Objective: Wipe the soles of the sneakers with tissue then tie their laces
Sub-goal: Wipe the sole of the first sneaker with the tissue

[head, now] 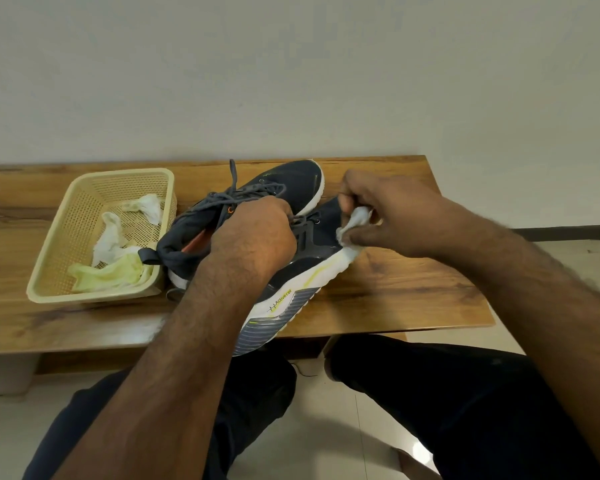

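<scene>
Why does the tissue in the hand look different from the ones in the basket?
The tissue in the right hand is a white wad pinched against the near sneaker. The tissues in the basket lie loose: one is yellowish-green, two more are white. All are crumpled.

A plain pale wall [291, 71] fills the upper view, evenly lit. Against it stands a wooden desk [395, 292] with dark grain streaks. Below lies a glossy light tiled floor [329, 427], and a dark strip, perhaps a skirting board [565, 233], runs along the wall at right.
</scene>
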